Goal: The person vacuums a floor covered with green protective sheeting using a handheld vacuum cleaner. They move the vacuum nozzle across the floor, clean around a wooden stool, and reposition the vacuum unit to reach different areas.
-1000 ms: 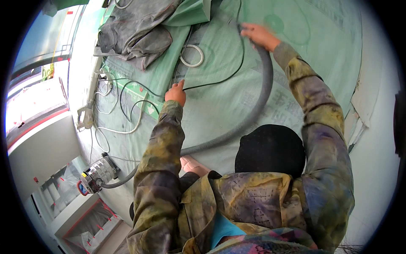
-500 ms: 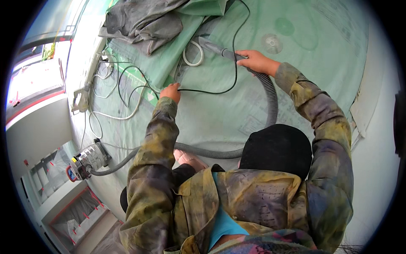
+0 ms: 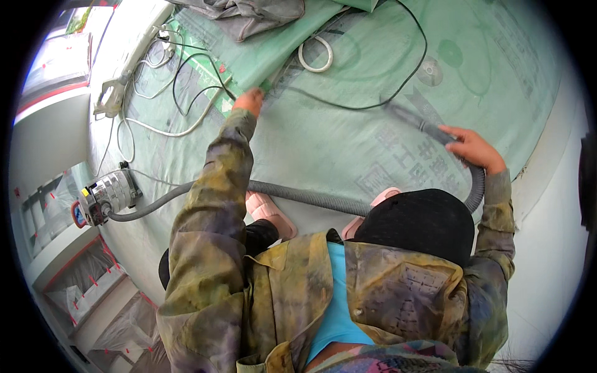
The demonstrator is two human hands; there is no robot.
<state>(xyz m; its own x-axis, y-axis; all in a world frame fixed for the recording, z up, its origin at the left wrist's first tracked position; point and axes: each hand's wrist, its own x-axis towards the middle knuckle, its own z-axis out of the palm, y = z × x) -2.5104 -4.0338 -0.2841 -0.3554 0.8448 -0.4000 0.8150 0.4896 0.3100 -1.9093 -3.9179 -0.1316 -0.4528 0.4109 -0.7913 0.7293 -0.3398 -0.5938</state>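
Observation:
My left hand [image 3: 250,101] is closed round a black cable [image 3: 348,107] above the green floor sheeting; the cable leads into the fist from one side and curves away to the right. My right hand [image 3: 476,150], at the right, grips a grey vacuum hose [image 3: 305,197] just behind its tube end. That tube [image 3: 407,116] slants away to the far left, blurred, its tip close to the cable. From my right hand the hose bends back behind my cap and passes in front of my feet. It runs under my left forearm to a silver canister vacuum cleaner [image 3: 115,196].
Green sheeting [image 3: 311,149] covers the floor. A white ring [image 3: 315,54], a transparent disc [image 3: 430,71] and a grey garment [image 3: 249,15] lie on it. A white power strip [image 3: 111,96] and tangled cords are at the left. Pink slippers [image 3: 270,214] are on my feet.
My right hand has drawn the hose and its tube end to the right and nearer to me. The black cable's loop has swung to the right, with my left hand still closed on it.

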